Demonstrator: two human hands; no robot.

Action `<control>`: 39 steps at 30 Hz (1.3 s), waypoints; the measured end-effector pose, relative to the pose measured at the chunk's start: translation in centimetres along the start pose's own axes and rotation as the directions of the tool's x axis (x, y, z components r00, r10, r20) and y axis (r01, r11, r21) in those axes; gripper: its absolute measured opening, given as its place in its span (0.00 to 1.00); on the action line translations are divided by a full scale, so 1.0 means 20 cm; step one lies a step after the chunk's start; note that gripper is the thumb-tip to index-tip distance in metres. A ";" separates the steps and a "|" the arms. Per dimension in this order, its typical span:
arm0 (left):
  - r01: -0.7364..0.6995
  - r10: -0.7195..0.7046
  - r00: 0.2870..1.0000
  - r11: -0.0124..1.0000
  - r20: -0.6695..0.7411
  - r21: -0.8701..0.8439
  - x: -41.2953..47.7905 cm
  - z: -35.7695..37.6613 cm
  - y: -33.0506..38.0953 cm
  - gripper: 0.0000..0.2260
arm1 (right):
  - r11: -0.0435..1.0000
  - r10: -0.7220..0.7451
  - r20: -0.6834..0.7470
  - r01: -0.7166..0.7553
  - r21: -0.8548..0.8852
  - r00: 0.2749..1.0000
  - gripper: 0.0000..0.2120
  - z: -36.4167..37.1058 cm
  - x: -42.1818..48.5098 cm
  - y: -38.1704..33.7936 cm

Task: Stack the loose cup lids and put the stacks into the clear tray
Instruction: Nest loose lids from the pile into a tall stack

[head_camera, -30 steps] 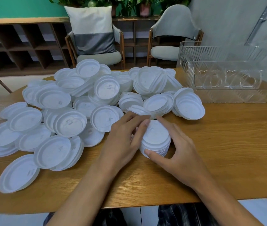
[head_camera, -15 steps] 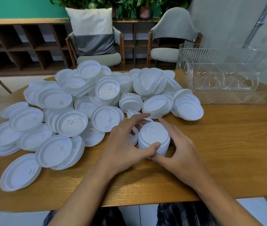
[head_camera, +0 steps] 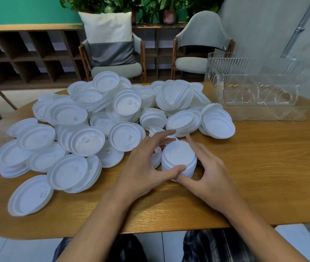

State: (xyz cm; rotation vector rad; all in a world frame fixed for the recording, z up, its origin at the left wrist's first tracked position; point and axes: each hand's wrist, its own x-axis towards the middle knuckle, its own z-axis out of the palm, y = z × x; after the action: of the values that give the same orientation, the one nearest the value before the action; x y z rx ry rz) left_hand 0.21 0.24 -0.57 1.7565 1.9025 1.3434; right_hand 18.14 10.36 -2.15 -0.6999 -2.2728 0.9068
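A small stack of white cup lids (head_camera: 178,155) stands on the wooden table (head_camera: 263,167) near its front. My left hand (head_camera: 146,165) curls round the stack's left side, its thumb on the near edge and fingers over the far side. From the right, my right hand (head_camera: 207,169) grips the same stack, thumb at the near base. A big heap of loose white lids (head_camera: 97,120) covers the table's left and middle. The clear ribbed tray (head_camera: 260,87) stands at the back right, nothing visible inside.
Short lid stacks (head_camera: 218,121) lie just beyond my hands, between them and the tray. Bare tabletop lies to the right of the stack. Behind the table are two chairs (head_camera: 201,50), a cushion and low wooden shelving (head_camera: 27,53).
My left hand has come off the top of the stack and moved round its left side, thumb to the near edge. My right hand stays on the stack's right side.
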 end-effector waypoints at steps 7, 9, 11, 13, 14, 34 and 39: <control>-0.117 0.167 0.961 0.968 -0.219 0.224 -0.08 -0.05 -0.06 0.13 | 1.000 -0.008 -0.008 0.008 0.002 1.000 0.45 0.00 -0.01 -0.01; -0.125 0.189 0.962 0.946 -0.195 0.300 -0.12 -0.07 -0.09 0.10 | 1.000 -0.011 -0.009 0.011 0.003 1.000 0.44 0.00 -0.01 -0.01; -0.111 0.177 0.974 0.915 -0.140 0.387 -0.15 -0.09 -0.12 0.10 | 1.000 -0.024 -0.006 0.024 -0.012 1.000 0.41 0.00 0.00 -0.01; -0.109 0.164 0.982 0.897 -0.092 0.429 -0.17 -0.09 -0.13 0.10 | 0.999 -0.034 0.002 0.034 -0.022 0.999 0.39 0.00 0.00 -0.01; -0.121 0.168 0.983 0.898 -0.076 0.423 -0.17 -0.09 -0.13 0.10 | 0.999 -0.039 0.003 0.039 -0.024 0.999 0.39 0.00 0.00 -0.01; 0.116 -0.300 0.898 0.867 -0.323 -0.484 -0.10 -0.14 0.03 0.13 | 1.000 -0.029 -0.010 0.030 0.006 1.000 0.39 0.00 0.00 -0.03; 0.165 -0.338 0.909 0.829 -0.244 -0.534 -0.04 -0.11 0.04 0.15 | 0.999 -0.018 -0.009 0.019 0.045 1.000 0.44 0.00 0.00 -0.03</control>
State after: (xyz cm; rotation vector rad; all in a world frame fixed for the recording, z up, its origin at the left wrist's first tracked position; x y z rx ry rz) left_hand -0.63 -1.68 0.87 1.0310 1.6369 1.8979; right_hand 17.99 9.98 -1.74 -0.6609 -2.2404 0.9409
